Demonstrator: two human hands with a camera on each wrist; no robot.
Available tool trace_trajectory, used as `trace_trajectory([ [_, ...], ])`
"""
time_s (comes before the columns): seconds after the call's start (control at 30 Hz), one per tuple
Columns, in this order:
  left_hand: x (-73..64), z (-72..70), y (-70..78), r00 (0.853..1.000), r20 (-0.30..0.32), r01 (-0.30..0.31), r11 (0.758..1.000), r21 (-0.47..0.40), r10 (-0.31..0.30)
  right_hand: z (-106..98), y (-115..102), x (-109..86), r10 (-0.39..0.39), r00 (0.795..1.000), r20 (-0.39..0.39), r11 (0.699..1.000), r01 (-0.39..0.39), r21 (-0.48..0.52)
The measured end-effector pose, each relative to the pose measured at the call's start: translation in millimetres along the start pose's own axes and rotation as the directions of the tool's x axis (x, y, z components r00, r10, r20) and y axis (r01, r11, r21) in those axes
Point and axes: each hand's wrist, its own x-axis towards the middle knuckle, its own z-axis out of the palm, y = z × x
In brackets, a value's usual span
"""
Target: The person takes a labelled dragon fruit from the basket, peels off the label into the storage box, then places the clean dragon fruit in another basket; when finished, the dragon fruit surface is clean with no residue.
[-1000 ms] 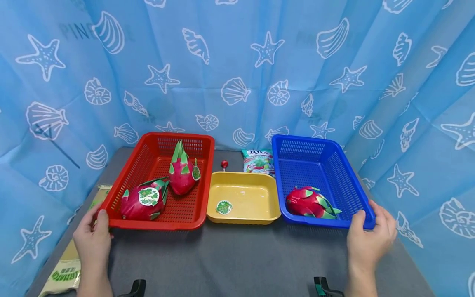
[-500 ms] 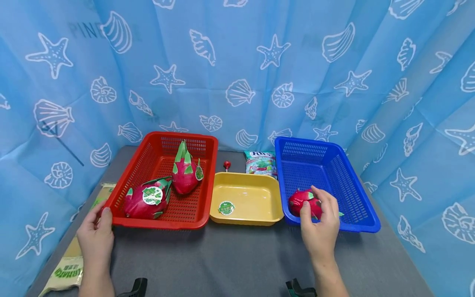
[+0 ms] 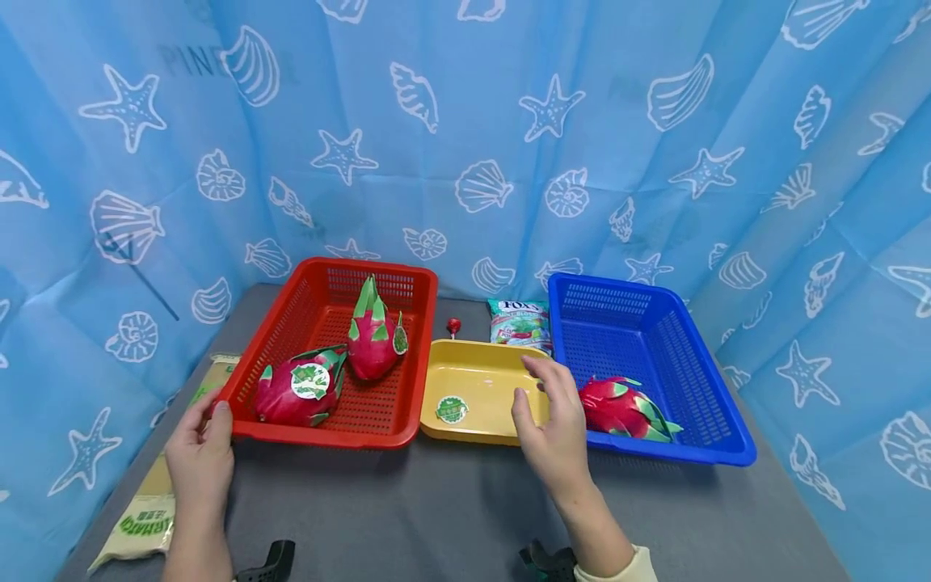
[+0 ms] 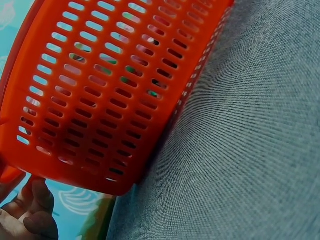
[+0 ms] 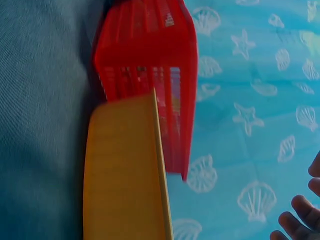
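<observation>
My left hand [image 3: 202,444] pinches the front left corner of the red basket [image 3: 327,437], its fingers curled under the rim in the left wrist view. Two dragon fruits with stickers lie in that basket, one in front [image 3: 291,398] and one farther back [image 3: 371,343]. Over the front right edge of the yellow tray [image 3: 465,435] is my right hand [image 3: 554,424], fingers spread and holding nothing. A green round sticker [image 3: 452,410] shows in the tray. To the right, the blue basket [image 3: 676,449] holds a third dragon fruit [image 3: 625,408].
Behind the tray lie a red lollipop [image 3: 454,325] and a Fox's candy bag [image 3: 520,323]. A long pale packet [image 3: 149,517] lies left of the red basket. A blue seashell-print curtain [image 3: 465,145] borders the grey table [image 3: 393,517].
My right hand has let go of the blue basket's front right corner and moved left, past the dragon fruit there, to the yellow tray. My left hand stays on the red basket.
</observation>
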Motion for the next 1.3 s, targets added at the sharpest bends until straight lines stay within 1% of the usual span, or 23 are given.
trace_trajectory([
  [0.1, -0.4, -0.1, -0.2, 1.000, 0.009, 0.012, 1.000, 0.003, -0.012, 12.8, -6.2, 4.0, -0.026, 0.998, 0.059, 0.999, 0.025, 0.024],
  [0.23, -0.4, -0.9, -0.7, 0.999, 0.019, 0.033, 0.999, 0.006, -0.033, 29.3, -14.1, 10.1, -0.063, 0.990, 0.124, 0.997, 0.057, 0.049],
  [0.5, -0.3, -1.8, -0.6, 1.000, 0.020, 0.012, 1.000, -0.001, -0.012, 61.0, -27.7, 21.8, -0.131, 0.970, 0.205, 0.989, 0.113, 0.100],
  [0.6, 0.0, -2.1, -0.1, 1.000, 0.018, 0.001, 1.000, -0.008, -0.001, 73.5, -31.8, 27.0, -0.143, 0.960, 0.241, 0.985, 0.116, 0.124],
  [0.7, 0.3, -1.8, 0.2, 1.000, 0.019, 0.001, 1.000, -0.010, -0.001, 86.0, -34.9, 32.2, -0.136, 0.945, 0.296, 0.984, 0.096, 0.148],
  [0.83, 0.5, -0.6, -0.7, 1.000, 0.021, 0.015, 1.000, -0.018, -0.014, 101.5, -38.5, 38.9, -0.126, 0.917, 0.380, 0.983, 0.064, 0.171],
  [1.0, 1.5, 1.6, -2.3, 0.999, 0.027, 0.027, 0.999, -0.033, -0.026, 120.1, -44.8, 47.9, -0.147, 0.873, 0.465, 0.984, 0.081, 0.158],
  [1.1, 1.7, 1.9, -2.8, 0.999, 0.028, 0.026, 0.999, -0.033, -0.025, 131.5, -48.7, 53.3, -0.135, 0.842, 0.522, 0.988, 0.078, 0.130],
  [1.23, 1.8, 0.8, -2.7, 0.999, 0.038, 0.026, 0.999, -0.029, -0.025, 147.0, -53.0, 58.9, -0.101, 0.796, 0.597, 0.994, 0.062, 0.086],
  [1.3, 1.9, 0.0, -2.3, 0.999, 0.042, 0.028, 0.999, -0.029, -0.026, 154.8, -55.3, 61.3, -0.095, 0.775, 0.624, 0.995, 0.069, 0.066],
])
